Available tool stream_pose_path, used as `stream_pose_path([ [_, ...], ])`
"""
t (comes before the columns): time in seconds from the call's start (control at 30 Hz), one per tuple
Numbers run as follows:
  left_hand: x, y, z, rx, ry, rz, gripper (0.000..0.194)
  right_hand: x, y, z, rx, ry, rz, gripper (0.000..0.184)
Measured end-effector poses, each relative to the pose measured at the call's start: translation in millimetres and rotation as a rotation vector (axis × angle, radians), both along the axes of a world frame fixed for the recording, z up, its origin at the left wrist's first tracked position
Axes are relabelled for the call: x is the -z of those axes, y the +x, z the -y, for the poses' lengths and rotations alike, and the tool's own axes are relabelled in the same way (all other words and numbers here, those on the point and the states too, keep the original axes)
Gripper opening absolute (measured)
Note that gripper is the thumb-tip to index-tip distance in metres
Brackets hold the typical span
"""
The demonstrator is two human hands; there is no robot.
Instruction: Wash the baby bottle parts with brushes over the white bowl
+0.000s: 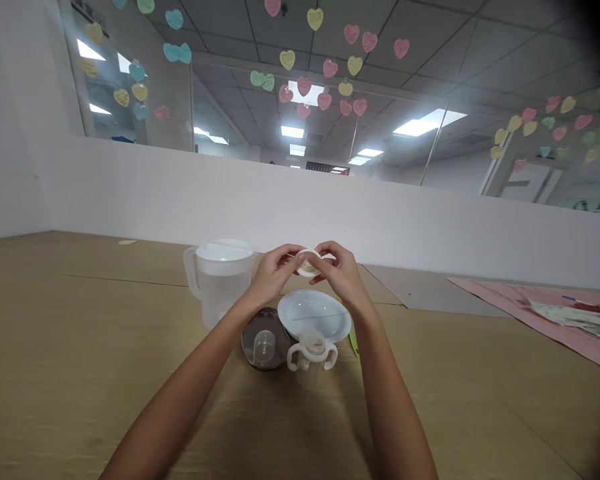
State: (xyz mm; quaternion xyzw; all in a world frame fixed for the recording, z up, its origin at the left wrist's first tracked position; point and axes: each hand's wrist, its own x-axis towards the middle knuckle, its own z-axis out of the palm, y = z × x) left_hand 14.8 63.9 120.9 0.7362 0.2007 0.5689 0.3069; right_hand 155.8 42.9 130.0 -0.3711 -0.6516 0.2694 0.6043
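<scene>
My left hand (279,267) and my right hand (337,267) meet above the table. Between them, fingers closed on its edges from both sides, is a white round bottle collar (307,265) with a paler piece in its middle. Below my hands lies a light blue-white bowl (313,303) with a thin line across it. In front of that stands a clear baby bottle (311,373) with two white handles and no lid on its neck. Left of the bottle, a clear domed cap (264,347) sits in a dark round dish (250,327).
A translucent lidded pitcher (225,287) stands behind my left forearm. Something green (354,343) shows partly behind my right forearm. At the right, a pink cloth (510,310) carries a crumpled white packet (580,319). A white wall (155,187) bounds the table's far side.
</scene>
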Motion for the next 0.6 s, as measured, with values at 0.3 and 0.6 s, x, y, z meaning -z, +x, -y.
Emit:
stream_pose_path([
  [0.3, -1.7, 3.8, 2.3, -0.141, 0.024, -0.001, 0.018, 2.4, -9.5, -2.6, -0.014, 0.004, -0.033, 0.024],
  [0.6, 0.4, 4.5, 0.7, -0.29, 0.062, -0.116, 0.013, 5.0, -8.4, -7.0, 0.016, -0.029, 0.018, 0.021],
])
